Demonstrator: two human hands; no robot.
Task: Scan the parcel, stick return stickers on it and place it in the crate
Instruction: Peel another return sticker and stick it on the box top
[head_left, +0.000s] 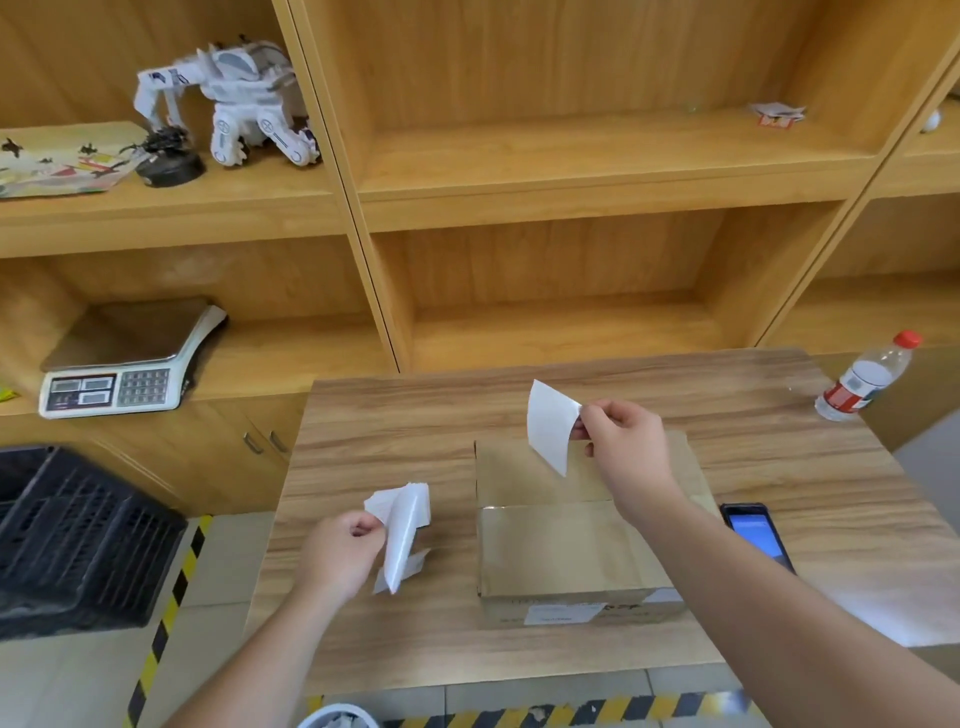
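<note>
A brown cardboard parcel lies on the wooden table, with a white label on its near side. My right hand pinches a single white sticker by its edge, hanging in the air above the parcel's far end. My left hand grips a folded stack of sticker sheets just left of the parcel. A dark handheld scanner with a lit blue screen rests on the table right of the parcel, partly behind my right forearm. The black slatted crate stands on the floor at the left.
A water bottle with a red cap stands at the table's far right. A weighing scale and a toy robot sit on the wooden shelves behind. Yellow-black floor tape runs along the table. A white bin rim shows at the bottom.
</note>
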